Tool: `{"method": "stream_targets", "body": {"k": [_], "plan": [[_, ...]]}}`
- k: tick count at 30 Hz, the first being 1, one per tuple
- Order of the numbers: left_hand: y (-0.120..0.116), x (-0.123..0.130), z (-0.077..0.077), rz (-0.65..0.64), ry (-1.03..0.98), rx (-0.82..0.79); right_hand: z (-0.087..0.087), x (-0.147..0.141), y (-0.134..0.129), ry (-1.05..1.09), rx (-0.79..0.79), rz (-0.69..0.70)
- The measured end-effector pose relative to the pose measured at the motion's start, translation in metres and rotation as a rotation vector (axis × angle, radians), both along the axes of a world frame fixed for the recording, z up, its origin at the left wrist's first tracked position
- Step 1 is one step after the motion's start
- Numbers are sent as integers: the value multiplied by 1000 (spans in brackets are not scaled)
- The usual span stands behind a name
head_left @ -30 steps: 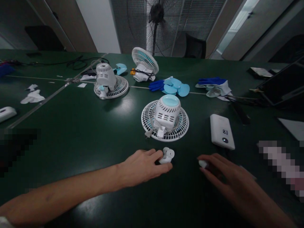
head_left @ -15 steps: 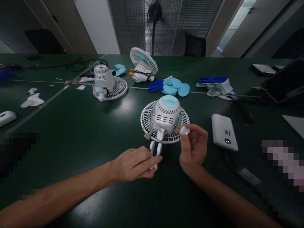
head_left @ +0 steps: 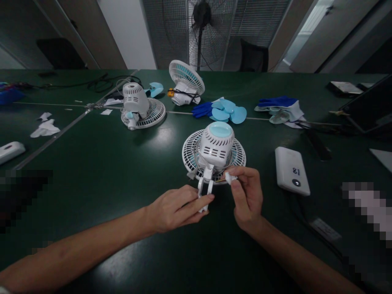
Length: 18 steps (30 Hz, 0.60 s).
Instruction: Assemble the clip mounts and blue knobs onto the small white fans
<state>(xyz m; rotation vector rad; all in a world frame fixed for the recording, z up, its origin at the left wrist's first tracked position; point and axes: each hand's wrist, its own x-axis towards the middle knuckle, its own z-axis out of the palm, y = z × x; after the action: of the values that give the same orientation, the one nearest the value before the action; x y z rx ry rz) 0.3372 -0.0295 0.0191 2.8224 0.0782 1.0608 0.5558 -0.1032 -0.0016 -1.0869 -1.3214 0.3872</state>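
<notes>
A white fan (head_left: 217, 149) with a light blue cap lies grille-down on the dark green table, its neck towards me. My left hand (head_left: 180, 208) is closed on a white forked clip (head_left: 205, 188), whose prongs are at the fan's neck (head_left: 208, 172). In my right hand (head_left: 248, 196), thumb and fingers pinch a white knob (head_left: 230, 178) with a thin brass-coloured rod that points left towards the neck. Whether the rod touches the neck, I cannot tell.
Behind are a second fan (head_left: 136, 102), a third fan (head_left: 185, 83), light blue blades (head_left: 229, 111) and blue-and-white gloves (head_left: 280, 107). A white power bank (head_left: 292, 170) lies to the right. White scraps (head_left: 45, 128) lie at the left.
The forked clip has moved up and slightly right against the fan's neck. My right hand has brought the knob and rod down and left, closer to the clip.
</notes>
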Motion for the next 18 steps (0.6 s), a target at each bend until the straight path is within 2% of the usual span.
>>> {"method": "stream_targets", "body": {"k": [5, 10, 14, 18], "plan": [[0, 2, 3, -3, 18, 29, -2, 0, -1, 1, 9, 41], [1, 1, 0, 20, 11, 11, -2, -1, -1, -34, 20, 60], [3, 0, -4, 43, -61, -98, -1, -1, -1, -47, -2, 37], [6, 1, -5, 93, -40, -219, -1, -1, -1, -62, -18, 45]]}}
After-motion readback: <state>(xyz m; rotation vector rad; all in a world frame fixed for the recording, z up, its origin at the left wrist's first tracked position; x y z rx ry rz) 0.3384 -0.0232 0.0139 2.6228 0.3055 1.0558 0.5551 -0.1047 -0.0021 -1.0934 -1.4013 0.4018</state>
